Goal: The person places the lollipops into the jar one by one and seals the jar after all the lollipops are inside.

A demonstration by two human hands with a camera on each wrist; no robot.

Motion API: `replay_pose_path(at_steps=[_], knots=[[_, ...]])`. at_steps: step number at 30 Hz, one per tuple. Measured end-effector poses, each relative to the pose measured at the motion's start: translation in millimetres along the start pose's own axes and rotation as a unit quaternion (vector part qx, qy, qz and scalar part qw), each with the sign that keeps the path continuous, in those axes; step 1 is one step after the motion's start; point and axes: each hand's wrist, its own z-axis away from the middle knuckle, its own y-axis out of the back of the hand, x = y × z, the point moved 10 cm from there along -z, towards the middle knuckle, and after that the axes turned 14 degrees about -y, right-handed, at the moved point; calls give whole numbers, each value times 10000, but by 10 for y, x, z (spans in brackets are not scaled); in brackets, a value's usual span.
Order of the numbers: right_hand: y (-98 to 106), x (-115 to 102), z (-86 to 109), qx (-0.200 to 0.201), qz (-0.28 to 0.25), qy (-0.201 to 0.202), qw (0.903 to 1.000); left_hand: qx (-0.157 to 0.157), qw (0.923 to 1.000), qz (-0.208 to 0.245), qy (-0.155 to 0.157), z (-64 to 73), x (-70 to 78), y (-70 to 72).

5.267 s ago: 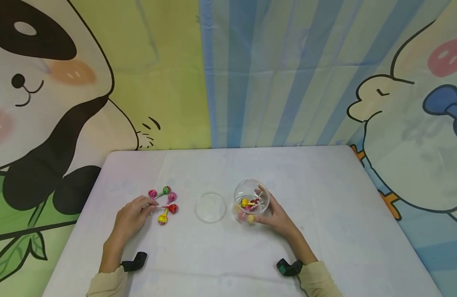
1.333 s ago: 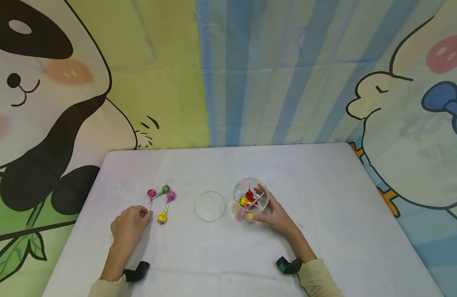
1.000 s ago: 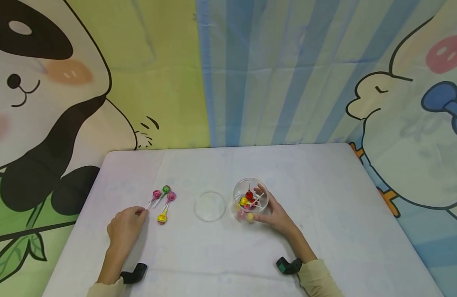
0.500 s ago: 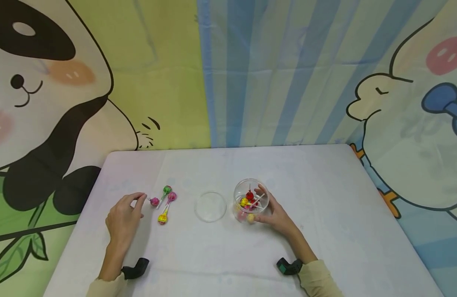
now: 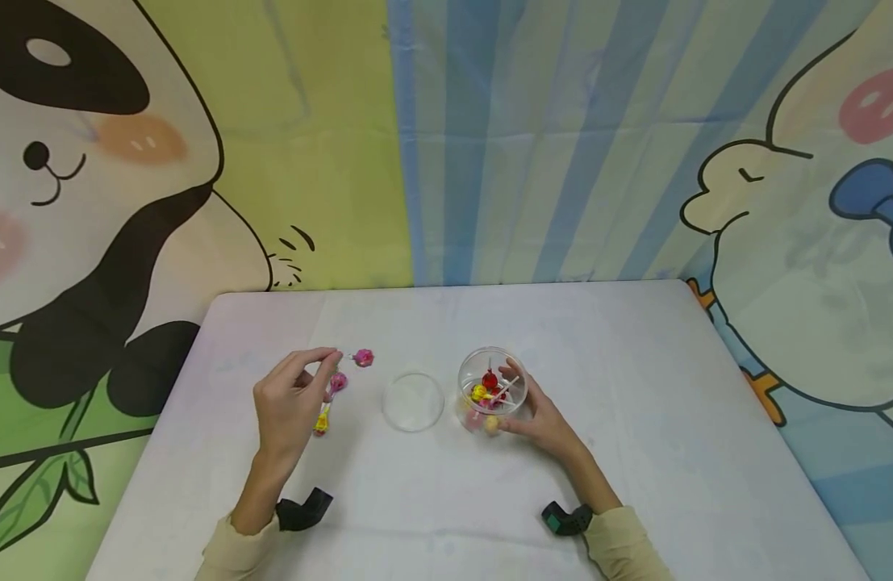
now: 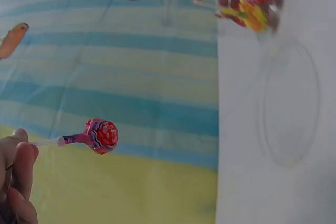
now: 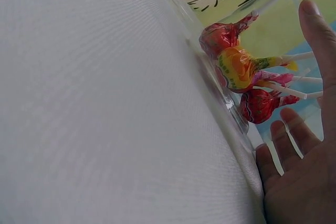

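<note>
In the head view, my left hand [image 5: 290,403] pinches the white stick of a pink-wrapped lollipop [image 5: 363,357] between thumb and fingertips, its candy end pointing right. The left wrist view shows the same lollipop [image 6: 102,136] up in the air. My right hand [image 5: 544,421] holds the side of a clear round jar [image 5: 462,389], which stands on the table without a cover. Inside are several lollipops, among them a red one [image 5: 490,379] and a yellow one [image 5: 479,393]. The right wrist view shows my thumb and fingers [image 7: 286,142] around the jar wall.
A clear round lid [image 5: 385,407] lies flat between my hands. Beside my left hand lie a pink lollipop [image 5: 338,382] and a yellow one [image 5: 321,424]; the green one is hidden behind that hand. All rest on a white-covered table [image 5: 431,508].
A red lollipop from the left pile is now in the jar. My left hand has picked up a pink lollipop by its stick and moved right and up. The right hand stays on the jar.
</note>
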Motion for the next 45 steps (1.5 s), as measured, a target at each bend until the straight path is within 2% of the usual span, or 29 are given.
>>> replay_pose_path(at_steps=[3,7,10,13,16,19,21,24,27,39,42,45], knots=[[11,-1,-1,-10,-14,-37,10000,-42,9975,689,-120,-150,248,-185],[25,-14,0,11,-11,5,10000,-370,9905,1267,-386,-276,551,-518],[22,-15,-4,19,-11,40,10000,-623,9843,1550,-562,-303,698,-775],[13,7,-7,20,-39,-50,10000,-805,9797,1736,-598,-279,759,-996],[15,41,-2,47,-71,-195,9998,-1087,9799,1544,-650,-237,796,-1181],[20,44,6,60,-28,-194,9998,-1579,9780,1103,-801,-199,849,-1367],[27,33,8,57,-6,-141,9999,-1969,9733,757,-908,-177,878,-1498],[30,13,10,32,26,-58,10000,-2476,9630,489,-943,-142,901,-1670],[20,8,11,-12,27,-28,10000,-2744,9568,363,-884,-111,892,-1780],[18,19,9,-71,-35,-18,10000,-3053,9501,336,-553,-40,791,-1951],[12,10,9,-84,-53,21,9999,-3317,9417,256,-496,-2,779,-2026],[6,-2,9,-56,25,74,10000,-3712,9277,92,-389,43,763,-2099]])
